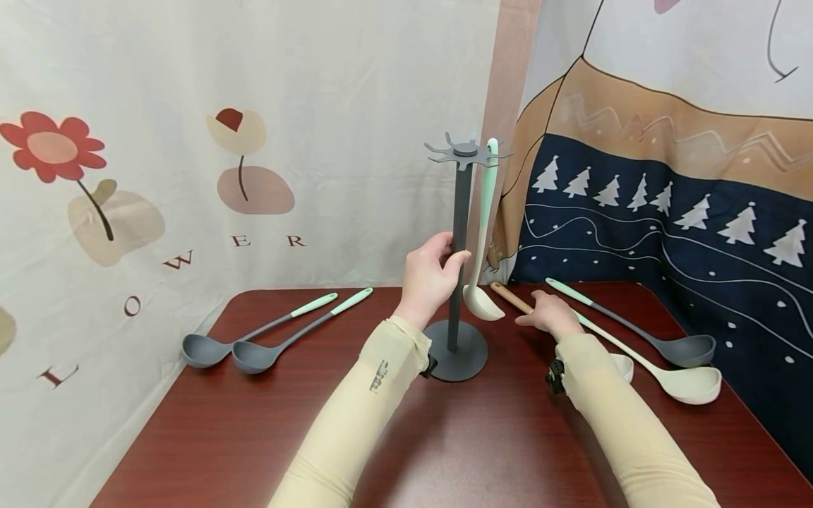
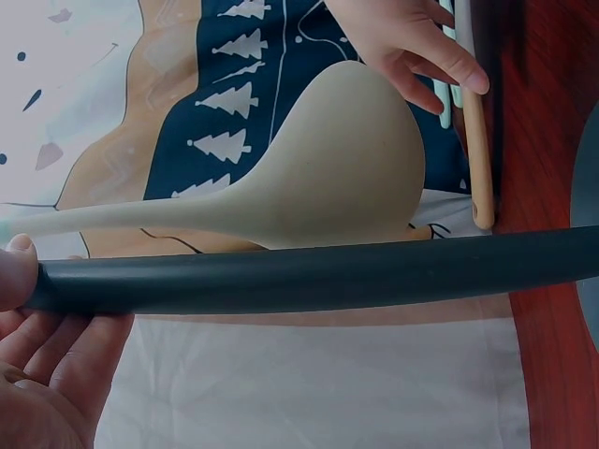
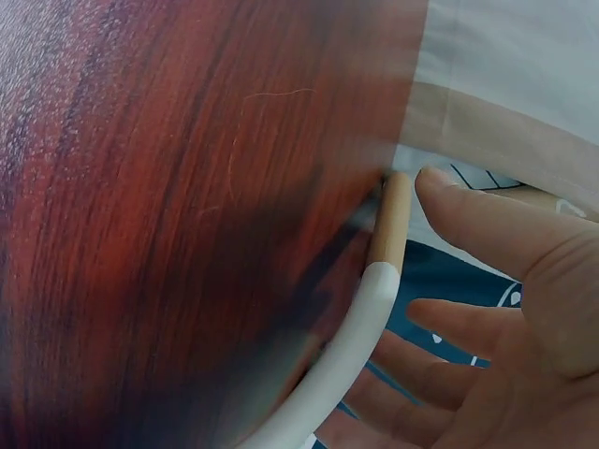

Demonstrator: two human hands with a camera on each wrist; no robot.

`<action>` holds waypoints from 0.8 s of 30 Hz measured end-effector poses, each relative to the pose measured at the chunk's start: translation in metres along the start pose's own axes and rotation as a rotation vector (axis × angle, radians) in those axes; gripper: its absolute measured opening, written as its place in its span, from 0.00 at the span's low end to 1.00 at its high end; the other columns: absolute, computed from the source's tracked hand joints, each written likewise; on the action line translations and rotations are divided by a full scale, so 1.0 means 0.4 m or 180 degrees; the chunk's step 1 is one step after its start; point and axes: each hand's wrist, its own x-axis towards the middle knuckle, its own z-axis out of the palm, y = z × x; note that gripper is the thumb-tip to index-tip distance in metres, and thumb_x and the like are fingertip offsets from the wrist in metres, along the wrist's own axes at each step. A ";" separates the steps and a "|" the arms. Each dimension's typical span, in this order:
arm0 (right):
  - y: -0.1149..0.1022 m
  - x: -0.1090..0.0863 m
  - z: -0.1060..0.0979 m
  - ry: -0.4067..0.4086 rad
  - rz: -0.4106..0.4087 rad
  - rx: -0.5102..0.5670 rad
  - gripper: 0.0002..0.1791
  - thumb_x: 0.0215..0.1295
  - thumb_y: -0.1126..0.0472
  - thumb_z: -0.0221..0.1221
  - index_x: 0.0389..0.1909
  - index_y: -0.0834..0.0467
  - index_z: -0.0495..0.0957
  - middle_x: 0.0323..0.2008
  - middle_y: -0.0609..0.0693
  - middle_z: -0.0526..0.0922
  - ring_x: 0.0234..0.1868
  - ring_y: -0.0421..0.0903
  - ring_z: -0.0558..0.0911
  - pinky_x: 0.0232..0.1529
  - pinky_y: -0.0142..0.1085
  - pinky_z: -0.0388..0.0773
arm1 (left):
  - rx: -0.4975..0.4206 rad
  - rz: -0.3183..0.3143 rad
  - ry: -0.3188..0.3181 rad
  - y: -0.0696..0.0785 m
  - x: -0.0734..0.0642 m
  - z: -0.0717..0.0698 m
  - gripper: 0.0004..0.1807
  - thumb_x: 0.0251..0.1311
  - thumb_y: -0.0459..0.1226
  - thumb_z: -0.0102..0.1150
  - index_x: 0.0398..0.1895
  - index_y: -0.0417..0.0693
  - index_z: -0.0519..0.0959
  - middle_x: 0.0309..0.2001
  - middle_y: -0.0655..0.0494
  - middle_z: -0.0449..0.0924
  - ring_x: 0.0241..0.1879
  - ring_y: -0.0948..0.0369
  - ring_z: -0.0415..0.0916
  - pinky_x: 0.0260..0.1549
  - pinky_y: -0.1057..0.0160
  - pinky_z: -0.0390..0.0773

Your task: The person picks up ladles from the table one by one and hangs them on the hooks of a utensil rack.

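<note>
In the head view, my left hand (image 1: 430,279) grips the post of a dark grey utensil rack (image 1: 462,204), thumb on one side and fingers on the other. From a hook on the rack's right hangs a cream ladle (image 1: 483,305) with a mint handle, bowl down. My right hand (image 1: 549,315) reaches over a cream ladle with a wooden handle (image 1: 510,298), lying on the table. The right wrist view shows its fingers spread and loosely bent beside that wooden handle (image 3: 389,224), the thumb close to the handle's end. The arm partly hides its bowl.
Right of my right hand lie a cream ladle (image 1: 689,385) and a grey ladle (image 1: 686,350), both mint-handled. Two more grey ladles (image 1: 205,351) with mint handles rest at the table's left. Printed curtains (image 1: 356,141) hang behind the brown table (image 1: 495,451).
</note>
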 end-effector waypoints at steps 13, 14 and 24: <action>0.007 -0.002 0.001 0.0011 0.0134 -0.0093 0.35 0.62 0.57 0.64 0.63 0.75 0.66 0.58 0.72 0.72 0.53 0.64 0.75 0.55 0.54 0.72 | 0.0078 0.0113 0.0046 -0.008 0.004 0.003 0.06 0.64 0.36 0.63 0.43 0.45 0.81 0.34 0.56 0.87 0.30 0.65 0.81 0.31 0.67 0.77; 0.008 -0.004 0.001 0.0003 0.0153 -0.0098 0.34 0.62 0.58 0.63 0.63 0.75 0.66 0.58 0.72 0.72 0.53 0.64 0.75 0.54 0.54 0.72 | 0.0087 0.0127 0.0051 -0.010 0.004 0.003 0.06 0.64 0.35 0.63 0.42 0.45 0.81 0.34 0.56 0.87 0.30 0.65 0.81 0.31 0.67 0.77; 0.017 -0.006 0.000 -0.0093 0.0149 -0.0204 0.15 0.67 0.66 0.56 0.50 0.72 0.76 0.42 0.64 0.79 0.37 0.56 0.76 0.42 0.47 0.74 | 0.0022 0.0079 0.0023 -0.009 0.003 0.003 0.07 0.65 0.36 0.63 0.43 0.45 0.81 0.34 0.56 0.87 0.30 0.65 0.81 0.31 0.66 0.78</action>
